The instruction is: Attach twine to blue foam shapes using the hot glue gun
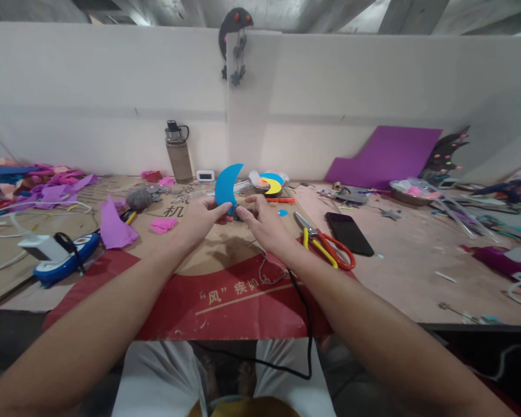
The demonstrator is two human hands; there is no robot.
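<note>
The left hand (202,217), at the middle of the frame, has thumb and forefinger closed on the lower end of a blue crescent (226,184). The other fingers are curled loosely beneath. Gripped at that one end, the crescent stands upright above the knuckles with its curved face clear of both hands, probably so the whole shape can be seen and reached.

The right hand (264,223) meets it from the right. Its thumb and first fingers are pinched nearly shut on a small dark bit (239,211) pressed against the crescent's lower tip. What that bit is cannot be made out. Both wrists hover just above the cardboard sheet (226,289), which covers the table's lower centre like a work mat.

To the right of the right hand, within easy reach, lie the red-and-yellow scissors (325,246) and a black phone (349,233). Just behind the hands is another yellow-and-blue crescent piece (271,183), with a small blue disc (282,212) near it.

A black cable (304,324) runs down from under the right wrist toward the lower edge. A pink scrap (162,225) and a purple scrap (115,226) lie pushed aside at left of centre. A water bottle (178,152) and a purple sheet (384,155) stand back against the wall, out of the way.
</note>
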